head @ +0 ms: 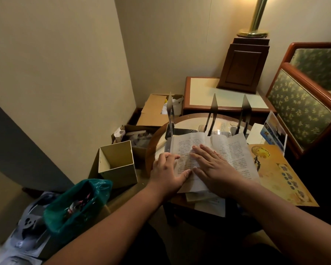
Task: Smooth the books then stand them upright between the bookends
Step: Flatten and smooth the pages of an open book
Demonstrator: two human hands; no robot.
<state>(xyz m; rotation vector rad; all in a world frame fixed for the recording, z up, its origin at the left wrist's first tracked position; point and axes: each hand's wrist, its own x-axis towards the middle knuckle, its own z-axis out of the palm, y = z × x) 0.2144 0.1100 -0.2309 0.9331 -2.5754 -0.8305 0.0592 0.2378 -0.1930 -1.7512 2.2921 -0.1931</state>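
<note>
An open book (235, 150) with printed text lies flat on the small round table (151, 148). My right hand (214, 167) presses flat on its left page, fingers spread and straight. My left hand (167, 174) holds the book's left edge, fingers curled over it and thumb on the page. Behind the book stand three dark metal bookends: left bookend (170, 113), middle bookend (212, 113), right bookend (244, 115). More paper and a thin book (208, 202) stick out from under the open one. A yellow-covered book (281, 173) lies to the right.
An open cardboard box (117, 163) and a green-lined bin (78, 203) stand left of the table. More boxes (155, 109) sit in the corner. A side table with a lamp base (243, 66) is behind. A padded chair (302, 109) is at the right, with a leaflet (273, 131) leaning against it.
</note>
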